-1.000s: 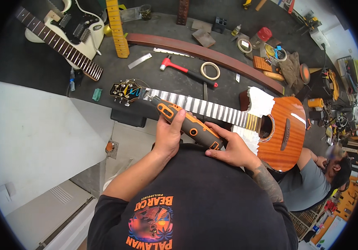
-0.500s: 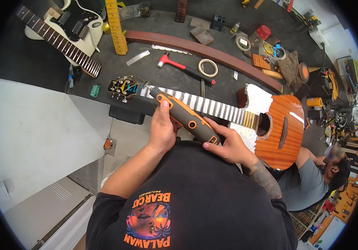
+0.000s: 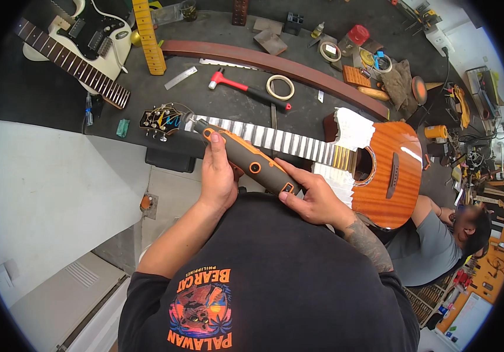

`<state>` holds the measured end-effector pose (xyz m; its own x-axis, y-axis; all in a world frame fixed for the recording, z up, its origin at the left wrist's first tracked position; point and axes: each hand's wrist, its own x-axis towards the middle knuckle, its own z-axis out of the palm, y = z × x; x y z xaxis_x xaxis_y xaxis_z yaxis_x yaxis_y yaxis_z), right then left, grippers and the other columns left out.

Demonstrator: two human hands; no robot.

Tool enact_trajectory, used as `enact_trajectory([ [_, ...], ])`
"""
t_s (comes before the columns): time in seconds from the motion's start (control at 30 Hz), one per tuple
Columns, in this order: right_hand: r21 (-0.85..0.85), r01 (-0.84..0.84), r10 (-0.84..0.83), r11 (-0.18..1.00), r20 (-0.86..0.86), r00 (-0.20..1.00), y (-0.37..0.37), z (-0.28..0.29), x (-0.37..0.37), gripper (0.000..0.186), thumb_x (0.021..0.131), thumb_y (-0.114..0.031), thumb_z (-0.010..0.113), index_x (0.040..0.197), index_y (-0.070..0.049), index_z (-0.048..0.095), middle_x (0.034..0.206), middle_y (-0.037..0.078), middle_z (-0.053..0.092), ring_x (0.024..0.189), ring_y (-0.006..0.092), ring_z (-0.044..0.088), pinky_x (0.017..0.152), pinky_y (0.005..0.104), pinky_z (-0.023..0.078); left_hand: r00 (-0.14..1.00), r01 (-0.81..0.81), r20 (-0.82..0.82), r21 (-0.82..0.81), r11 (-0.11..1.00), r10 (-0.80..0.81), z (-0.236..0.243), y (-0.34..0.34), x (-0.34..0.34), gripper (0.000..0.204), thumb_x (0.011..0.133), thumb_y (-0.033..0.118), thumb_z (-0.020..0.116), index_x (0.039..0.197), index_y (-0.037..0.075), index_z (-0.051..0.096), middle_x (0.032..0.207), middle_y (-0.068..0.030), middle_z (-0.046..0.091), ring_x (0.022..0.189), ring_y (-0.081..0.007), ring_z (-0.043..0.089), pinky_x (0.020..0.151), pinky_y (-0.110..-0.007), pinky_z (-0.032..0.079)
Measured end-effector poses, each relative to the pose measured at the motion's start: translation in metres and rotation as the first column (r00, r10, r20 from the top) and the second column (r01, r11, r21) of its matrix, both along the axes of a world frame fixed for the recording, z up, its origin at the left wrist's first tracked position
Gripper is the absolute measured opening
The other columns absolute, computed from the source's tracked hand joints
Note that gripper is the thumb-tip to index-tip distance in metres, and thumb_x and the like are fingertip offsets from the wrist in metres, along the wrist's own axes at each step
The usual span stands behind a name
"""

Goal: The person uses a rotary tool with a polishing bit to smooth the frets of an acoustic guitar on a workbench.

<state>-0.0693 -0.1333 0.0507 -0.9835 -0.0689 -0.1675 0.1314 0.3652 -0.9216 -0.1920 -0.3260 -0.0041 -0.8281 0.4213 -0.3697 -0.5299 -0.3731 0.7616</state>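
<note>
My left hand is wrapped round a grey-and-orange handheld rotary tool, thumb on its top. My right hand grips the tool's rear end. Its tip points at the headstock end of an acoustic guitar's neck, whose fretboard is covered in light tape between the frets; whether it touches is unclear. The black headstock is at left, and the glossy wooden body at right, with white masking around the upper soundboard.
The dark bench holds a white electric guitar, a maple neck, a long red-brown bar, a red hammer, a tape ring and clutter at right. A person in a grey shirt sits at lower right.
My hands and the tool have shifted slightly left and up in the picture, as have the guitar and bench. My grip on the tool is much the same.
</note>
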Motion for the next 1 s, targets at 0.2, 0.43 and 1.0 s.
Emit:
enact_trajectory([
  [0.2, 0.001, 0.001, -0.001, 1.000, 0.033, 0.999, 0.003, 0.001, -0.002, 0.049, 0.107, -0.015, 0.052, 0.152, 0.002, 0.050, 0.130, 0.026, 0.070, 0.119, 0.0345, 0.070, 0.101, 0.0380, 0.052, 1.000, -0.007, 0.011, -0.014, 1.000, 0.008, -0.004, 0.001, -0.002, 0.063, 0.109, 0.063, 0.040, 0.128, 0.004, 0.048, 0.118, -0.0178, 0.064, 0.106, -0.0316, 0.071, 0.094, -0.047, 0.060],
  [0.43, -0.169, 0.004, -0.006, 0.986, -0.010, 1.000, 0.007, -0.009, 0.000, 0.050, 0.108, -0.017, 0.050, 0.154, 0.003, 0.047, 0.133, 0.022, 0.069, 0.122, 0.0277, 0.068, 0.105, 0.0351, 0.049, 0.999, -0.043, 0.024, -0.043, 0.998, 0.044, 0.000, 0.003, -0.001, 0.062, 0.109, 0.063, 0.039, 0.128, 0.005, 0.049, 0.117, -0.0176, 0.066, 0.106, -0.0293, 0.071, 0.092, -0.045, 0.060],
  [1.0, -0.075, -0.005, 0.007, 0.997, 0.030, 1.000, 0.006, -0.016, -0.007, 0.051, 0.105, -0.015, 0.055, 0.154, 0.000, 0.048, 0.132, 0.024, 0.070, 0.121, 0.0310, 0.070, 0.103, 0.0372, 0.052, 0.995, -0.078, 0.064, -0.059, 0.995, 0.082, 0.001, 0.004, 0.001, 0.053, 0.111, 0.058, 0.042, 0.124, 0.008, 0.053, 0.110, -0.0101, 0.067, 0.098, -0.0205, 0.070, 0.084, -0.038, 0.061],
])
